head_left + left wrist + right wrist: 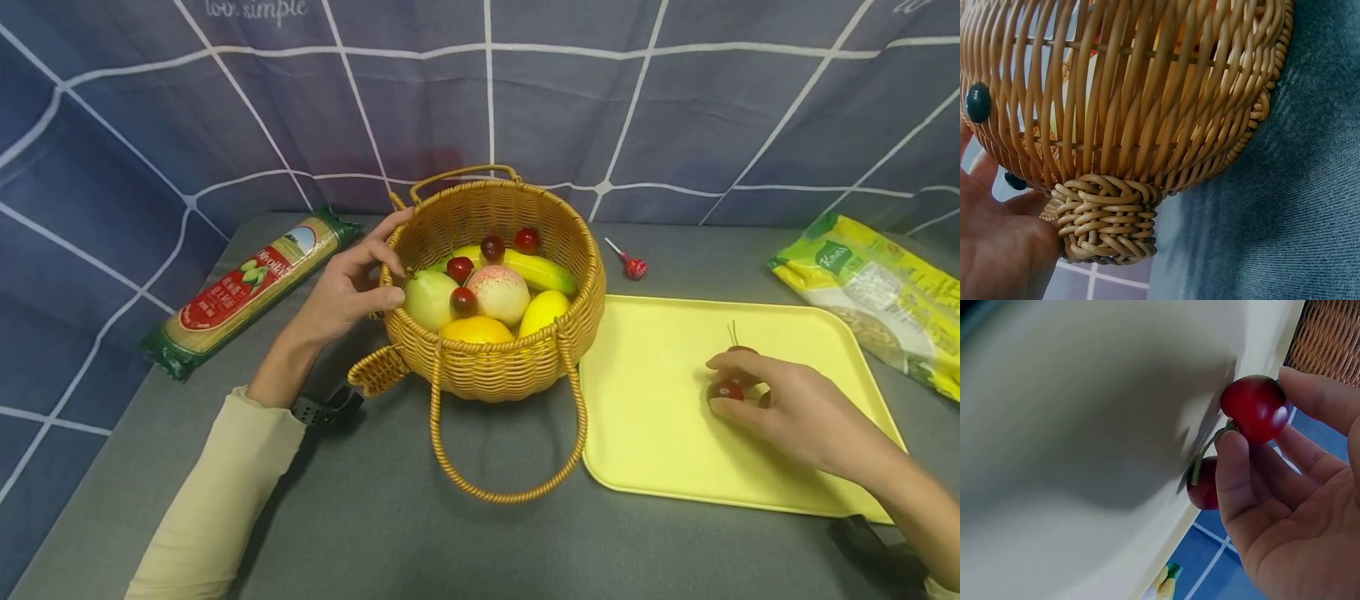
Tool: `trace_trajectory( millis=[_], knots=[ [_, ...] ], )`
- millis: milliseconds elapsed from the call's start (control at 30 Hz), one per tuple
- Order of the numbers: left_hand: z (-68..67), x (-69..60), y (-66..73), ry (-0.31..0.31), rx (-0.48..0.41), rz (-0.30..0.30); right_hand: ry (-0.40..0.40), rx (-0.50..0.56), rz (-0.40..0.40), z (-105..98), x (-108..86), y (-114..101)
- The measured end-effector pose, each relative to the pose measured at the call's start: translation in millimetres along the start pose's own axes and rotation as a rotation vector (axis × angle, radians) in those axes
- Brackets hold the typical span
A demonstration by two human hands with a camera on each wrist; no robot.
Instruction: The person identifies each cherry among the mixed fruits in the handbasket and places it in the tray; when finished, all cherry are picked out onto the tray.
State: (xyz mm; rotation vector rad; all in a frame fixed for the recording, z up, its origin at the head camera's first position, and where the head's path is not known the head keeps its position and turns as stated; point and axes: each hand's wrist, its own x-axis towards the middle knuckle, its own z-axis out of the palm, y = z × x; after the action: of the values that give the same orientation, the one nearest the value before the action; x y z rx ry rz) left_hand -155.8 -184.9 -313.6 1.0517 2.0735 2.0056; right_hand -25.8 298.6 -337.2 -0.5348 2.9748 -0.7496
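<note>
My left hand (348, 287) grips the left rim of the wicker basket (495, 375), thumb at the edge by the green pear (431, 300). Inside lie a peach (498, 295), a banana (542, 272), yellow fruits and several cherries. In the left wrist view, that hand (1004, 250) is beside the woven side (1147, 106). Over the yellow tray (645, 400), my right hand (802, 412) pinches a dark red cherry (727, 390) between thumb and fingers. The right wrist view shows this cherry (1257, 409) near the tray surface, with a second cherry (1204, 484) behind the fingers.
A green-ended noodle packet (251, 287) lies left of the basket. Behind the tray is a red lollipop (634, 267); a yellow-green bag (877, 300) lies at its right. One basket handle (498, 498) hangs toward the front, and a tiled-pattern cloth (555, 108) stands behind.
</note>
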Motion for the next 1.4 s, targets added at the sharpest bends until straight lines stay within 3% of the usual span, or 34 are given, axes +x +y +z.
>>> trace_trajectory(
  millis=[267,567,800,967,1100,1200,1400],
  knots=[
    [-0.3,-0.5,-0.8,0.002,-0.009,0.006,0.026,-0.024,0.017,-6.6,1.8,-10.5],
    [0.3,-1.7,-0.8,0.004,-0.008,0.0,0.225,0.006,-0.116,-18.9,12.6,-50.2],
    [0.8,-1.5,-0.5,0.008,-0.001,0.011,0.298,0.185,-0.193,-27.7,37.7,-93.8],
    [0.6,-0.4,-1.7,0.012,-0.004,0.018,0.328,0.21,-0.314,-33.2,67.2,-120.9],
    [-0.3,0.0,-2.8,0.021,-0.002,0.023,0.297,0.257,-0.365,-32.0,95.1,-139.7],
    [-0.8,0.1,-2.6,0.019,0.002,0.022,0.227,0.294,-0.386,-28.0,117.6,-151.9],
    [-1.0,-1.7,-2.8,0.007,0.011,0.009,-0.098,0.411,-0.323,-18.7,163.3,-174.6]
  ],
)
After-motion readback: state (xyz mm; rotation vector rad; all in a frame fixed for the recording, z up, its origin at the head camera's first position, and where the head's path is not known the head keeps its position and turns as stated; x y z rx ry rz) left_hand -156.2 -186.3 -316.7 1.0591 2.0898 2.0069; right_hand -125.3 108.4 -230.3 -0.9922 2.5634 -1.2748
